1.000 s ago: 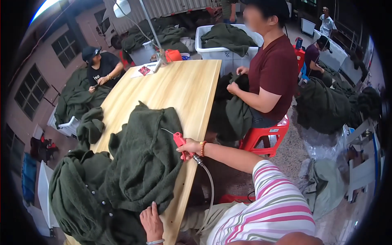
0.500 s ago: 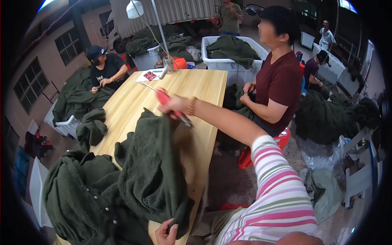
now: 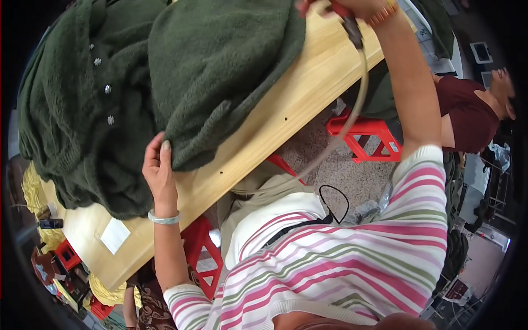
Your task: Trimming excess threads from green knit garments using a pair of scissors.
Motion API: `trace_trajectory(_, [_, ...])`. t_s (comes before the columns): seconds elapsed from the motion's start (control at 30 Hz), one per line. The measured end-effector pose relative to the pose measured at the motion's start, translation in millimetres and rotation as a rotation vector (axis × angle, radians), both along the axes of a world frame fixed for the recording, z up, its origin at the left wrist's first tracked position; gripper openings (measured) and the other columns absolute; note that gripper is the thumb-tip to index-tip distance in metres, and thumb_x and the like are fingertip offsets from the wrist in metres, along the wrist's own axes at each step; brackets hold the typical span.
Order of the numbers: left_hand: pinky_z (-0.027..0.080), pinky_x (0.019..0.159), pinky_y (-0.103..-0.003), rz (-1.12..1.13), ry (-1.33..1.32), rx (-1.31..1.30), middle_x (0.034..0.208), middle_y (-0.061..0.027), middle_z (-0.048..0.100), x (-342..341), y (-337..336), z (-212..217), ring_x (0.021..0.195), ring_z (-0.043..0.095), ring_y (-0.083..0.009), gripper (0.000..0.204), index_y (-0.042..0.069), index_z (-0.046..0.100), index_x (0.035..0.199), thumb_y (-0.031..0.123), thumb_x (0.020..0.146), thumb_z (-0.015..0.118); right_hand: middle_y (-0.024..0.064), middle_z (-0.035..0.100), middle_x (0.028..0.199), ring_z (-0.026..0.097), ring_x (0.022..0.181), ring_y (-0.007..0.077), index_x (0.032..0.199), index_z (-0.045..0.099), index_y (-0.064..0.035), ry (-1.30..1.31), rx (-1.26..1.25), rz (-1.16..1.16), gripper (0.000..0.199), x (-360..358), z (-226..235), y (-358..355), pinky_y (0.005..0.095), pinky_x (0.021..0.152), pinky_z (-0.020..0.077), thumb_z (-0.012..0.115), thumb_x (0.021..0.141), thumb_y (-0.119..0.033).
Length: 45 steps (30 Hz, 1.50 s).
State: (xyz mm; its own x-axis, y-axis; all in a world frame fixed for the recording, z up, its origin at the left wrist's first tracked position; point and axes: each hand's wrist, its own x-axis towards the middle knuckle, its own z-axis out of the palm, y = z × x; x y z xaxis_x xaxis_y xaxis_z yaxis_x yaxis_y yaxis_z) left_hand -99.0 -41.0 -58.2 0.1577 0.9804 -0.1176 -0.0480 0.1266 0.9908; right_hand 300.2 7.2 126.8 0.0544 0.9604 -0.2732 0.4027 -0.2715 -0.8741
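A dark green knit cardigan [image 3: 220, 71] with shiny round buttons [image 3: 108, 88] lies bunched over the wooden table [image 3: 264, 144]. At the lower edge of one knit part, my left hand [image 3: 160, 170] pinches the fabric between thumb and fingers. My right hand [image 3: 360, 8], at the top edge of the picture, is wrapped round a red air blow gun [image 3: 342, 7]. Its nozzle end is out of sight. From the gun's dark fitting a pale hose [image 3: 352, 118] runs down past the table's edge toward my lap.
Red plastic stools [image 3: 366, 132] stand beside the table. A person in a maroon shirt [image 3: 473, 110] is at the right. White paper [image 3: 115, 236] lies on the table's near left corner, with a phone [image 3: 51, 223] and yellow fabric [image 3: 104, 289] close by.
My view has tilted down and turned, so the far tables and workers have left it. My right hand still grips the air blow gun; my left hand stays at the cardigan's edge.
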Motion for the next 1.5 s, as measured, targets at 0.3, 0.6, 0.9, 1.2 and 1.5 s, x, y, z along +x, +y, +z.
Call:
trace_trajectory(0.3, [0.037,0.093,-0.042,-0.326,1.129,1.198,0.118,-0.0127,0.053,41.4,-46.7,36.3,0.110,0.050,-0.0279,0.054,0.011,0.053,0.125,0.017,0.075,0.072,0.0127,0.064,0.102,0.067,0.077,0.0140,0.126,0.048,-0.0039,0.488,-0.189,-0.279,0.042,46.8,-141.0,-82.8,0.0184,0.051,0.0473,0.061,0.089,-0.019])
trace_trajectory(0.6, [0.039,0.071,-0.037,-0.314,0.886,0.574,0.074,-0.0064,0.056,64.8,-33.9,51.1,0.075,0.052,-0.0266,0.043,0.004,0.060,0.106,0.018,0.069,0.076,0.0129,0.065,0.085,0.057,0.056,0.0078,0.119,0.054,-0.0004,0.611,-0.283,-0.260,0.037,36.9,-157.2,-30.4,0.0149,0.048,0.0500,0.061,0.089,-0.020])
trace_trajectory(0.9, [0.044,0.060,-0.032,-0.360,0.850,0.959,0.074,-0.0099,0.056,106.1,-40.6,22.3,0.070,0.057,-0.0220,0.028,0.004,0.061,0.097,0.018,0.075,0.072,0.0093,0.066,0.085,0.062,0.071,0.0071,0.115,0.058,-0.0003,0.490,-0.049,-0.213,0.036,63.3,-105.6,-52.4,0.0142,0.049,0.0485,0.064,0.087,-0.022])
trace_trajectory(1.2, [0.044,0.069,-0.017,0.275,0.171,0.625,0.087,0.0001,0.061,35.1,-30.2,86.2,0.076,0.054,-0.0047,0.011,-0.001,0.061,0.100,0.004,0.091,0.058,0.0018,0.064,0.084,0.061,0.084,0.0060,0.117,0.060,-0.0050,0.265,0.197,-0.076,0.038,48.8,-55.9,-52.0,0.0139,0.053,0.0379,0.061,0.089,-0.030])
trace_trajectory(1.5, [0.040,0.054,-0.023,-0.268,0.481,0.195,0.065,-0.0010,0.054,18.8,-59.9,8.3,0.058,0.046,-0.0067,0.016,-0.004,0.059,0.092,0.007,0.082,0.065,0.0081,0.063,0.078,0.066,0.072,0.0161,0.093,0.055,-0.0002,0.116,-0.217,-0.196,0.027,18.6,-135.0,-86.4,0.0254,0.051,0.0521,0.064,0.086,-0.025])
